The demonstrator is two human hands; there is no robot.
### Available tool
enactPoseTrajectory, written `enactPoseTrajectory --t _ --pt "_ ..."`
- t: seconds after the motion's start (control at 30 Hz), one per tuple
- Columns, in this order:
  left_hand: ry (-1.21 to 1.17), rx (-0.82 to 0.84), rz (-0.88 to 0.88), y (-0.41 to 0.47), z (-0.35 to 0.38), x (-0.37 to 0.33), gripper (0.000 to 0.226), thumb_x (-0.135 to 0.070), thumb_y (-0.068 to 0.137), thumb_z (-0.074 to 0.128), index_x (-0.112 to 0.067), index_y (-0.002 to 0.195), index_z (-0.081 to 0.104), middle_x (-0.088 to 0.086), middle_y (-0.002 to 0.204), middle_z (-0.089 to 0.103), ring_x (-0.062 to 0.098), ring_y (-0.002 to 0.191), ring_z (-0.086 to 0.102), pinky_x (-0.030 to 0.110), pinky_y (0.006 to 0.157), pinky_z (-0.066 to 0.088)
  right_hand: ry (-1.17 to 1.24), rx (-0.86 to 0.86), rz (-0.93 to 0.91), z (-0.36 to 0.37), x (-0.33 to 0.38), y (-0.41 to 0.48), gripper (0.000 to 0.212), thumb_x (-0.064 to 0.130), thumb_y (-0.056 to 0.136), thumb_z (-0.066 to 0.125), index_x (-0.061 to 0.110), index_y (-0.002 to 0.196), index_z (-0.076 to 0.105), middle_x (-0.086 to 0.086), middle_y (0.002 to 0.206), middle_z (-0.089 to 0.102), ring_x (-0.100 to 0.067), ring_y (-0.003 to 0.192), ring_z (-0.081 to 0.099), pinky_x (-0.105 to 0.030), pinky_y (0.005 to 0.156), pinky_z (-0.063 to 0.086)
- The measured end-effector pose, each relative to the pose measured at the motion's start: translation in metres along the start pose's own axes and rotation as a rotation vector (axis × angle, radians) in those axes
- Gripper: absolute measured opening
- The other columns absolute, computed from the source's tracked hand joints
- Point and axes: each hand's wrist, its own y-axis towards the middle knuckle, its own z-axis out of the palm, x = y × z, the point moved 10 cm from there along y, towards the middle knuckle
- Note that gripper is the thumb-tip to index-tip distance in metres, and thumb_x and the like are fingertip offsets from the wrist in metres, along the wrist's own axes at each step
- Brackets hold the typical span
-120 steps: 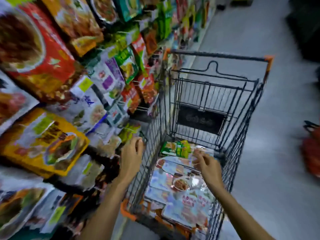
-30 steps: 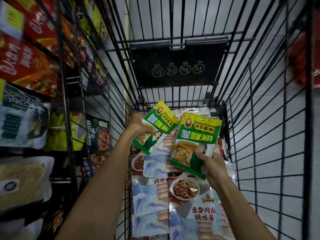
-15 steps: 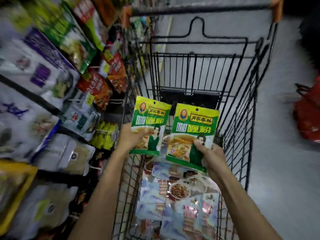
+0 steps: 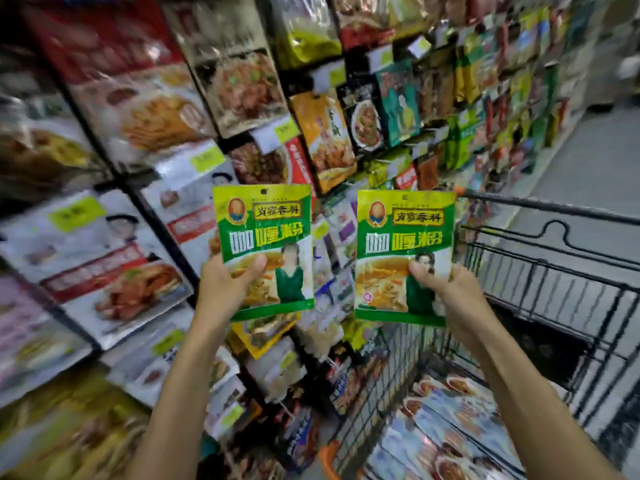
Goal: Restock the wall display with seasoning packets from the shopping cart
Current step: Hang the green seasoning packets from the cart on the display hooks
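Here — packets (image 4: 263, 237) mask wall display (image 4: 145, 109); cart (image 4: 549, 207) beside.

Four seconds ago the left hand (image 4: 225, 289) rested at the left rim of the shopping cart (image 4: 554, 271) and the right hand (image 4: 446, 292) on the loose packets (image 4: 450, 427) lying in it; now each pinches a packet by its lower half, thumb on the front. The left green packet (image 4: 265, 233) and the right green packet (image 4: 403, 237) have risen from low inside the cart, past its rim, to stand upright and apart before the wall display (image 4: 242, 98).
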Motion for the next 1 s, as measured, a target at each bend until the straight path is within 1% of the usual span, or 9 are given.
enactPoseTrajectory --t 0.1,0.27,0.47,0.53,0.63,0.7,0.77,0.87,1.0 --pt "-0.003 -0.169 -0.003 -0.017 -0.091 -0.027 0.01 -0.027 0.085 0.069 -0.036 0.085 0.066 -0.024 0.072 0.067 -0.007 0.064 0.061 0.018 0.053 0.044 -0.05 0.155 -0.096 0.071 0.045 -0.007 0.046 0.047 0.065 0.076 0.008 0.09 0.07 -0.013 0.098 0.073 -0.025 0.098 0.068 -0.048 0.087 0.052" --pt "0.024 -0.398 -0.011 -0.052 -0.228 -0.062 0.023 -0.039 0.079 0.07 -0.029 0.1 0.068 -0.006 0.088 0.071 0.014 0.077 0.066 0.026 0.06 0.046 -0.043 0.392 -0.199 0.205 0.095 -0.031 0.084 0.052 0.063 0.08 -0.012 0.111 0.054 -0.028 0.111 0.059 -0.025 0.103 0.061 -0.034 0.087 0.046" --pt "0.049 -0.631 0.044 -0.102 -0.358 -0.087 0.032 -0.027 0.082 0.071 -0.022 0.114 0.066 0.007 0.108 0.071 0.026 0.093 0.067 0.042 0.073 0.052 -0.014 0.649 -0.293 0.356 0.137 -0.08 0.065 0.038 0.076 0.075 -0.001 0.124 0.055 -0.011 0.124 0.06 -0.024 0.116 0.053 -0.041 0.104 0.04" --pt "0.057 -0.699 0.06 -0.115 -0.392 -0.091 0.042 -0.028 0.08 0.072 -0.016 0.119 0.063 0.008 0.109 0.07 0.028 0.099 0.066 0.042 0.083 0.05 -0.031 0.748 -0.288 0.402 0.146 -0.097 0.017 0.033 0.082 0.071 0.021 0.095 0.069 0.011 0.089 0.072 -0.004 0.097 0.061 -0.012 0.082 0.048" --pt "0.073 -0.751 0.076 -0.126 -0.432 -0.092 0.032 -0.021 0.083 0.071 -0.019 0.114 0.064 0.007 0.112 0.069 0.029 0.105 0.065 0.052 0.096 0.047 -0.063 0.804 -0.316 0.452 0.163 -0.115 0.024 0.028 0.09 0.065 0.016 0.069 0.067 0.006 0.075 0.071 -0.01 0.076 0.067 -0.005 0.054 0.044" --pt "0.071 -0.768 0.082 -0.127 -0.452 -0.091 0.036 -0.022 0.083 0.071 -0.018 0.118 0.063 0.005 0.113 0.069 0.028 0.106 0.064 0.053 0.095 0.048 -0.051 0.804 -0.329 0.478 0.175 -0.122 0.029 0.024 0.093 0.061 -0.002 0.083 0.067 -0.014 0.09 0.071 -0.025 0.085 0.066 -0.01 0.061 0.049" --pt "0.067 -0.772 0.087 -0.122 -0.466 -0.088 0.039 -0.021 0.083 0.07 -0.015 0.12 0.062 0.003 0.11 0.07 0.021 0.101 0.066 0.045 0.091 0.053 -0.021 0.795 -0.328 0.499 0.185 -0.125 0.037 0.025 0.094 0.06 -0.011 0.1 0.064 -0.029 0.106 0.065 -0.035 0.101 0.063 -0.036 0.085 0.054" --pt "0.074 -0.77 0.104 -0.109 -0.478 -0.085 0.016 -0.016 0.082 0.072 -0.024 0.095 0.068 -0.005 0.093 0.072 0.003 0.077 0.069 0.02 0.067 0.056 -0.004 0.774 -0.309 0.524 0.193 -0.12 0.02 0.026 0.093 0.061 0.009 0.089 0.068 -0.009 0.094 0.07 -0.028 0.101 0.063 -0.038 0.083 0.05" --pt "0.046 -0.772 0.058 -0.091 -0.484 -0.077 0.011 -0.017 0.082 0.073 -0.023 0.086 0.064 -0.002 0.089 0.073 0.019 0.086 0.07 0.037 0.078 0.056 0.042 0.747 -0.288 0.544 0.204 -0.107 0.014 0.029 0.093 0.062 0.023 0.08 0.06 0.01 0.087 0.058 -0.015 0.089 0.049 -0.033 0.087 0.032"
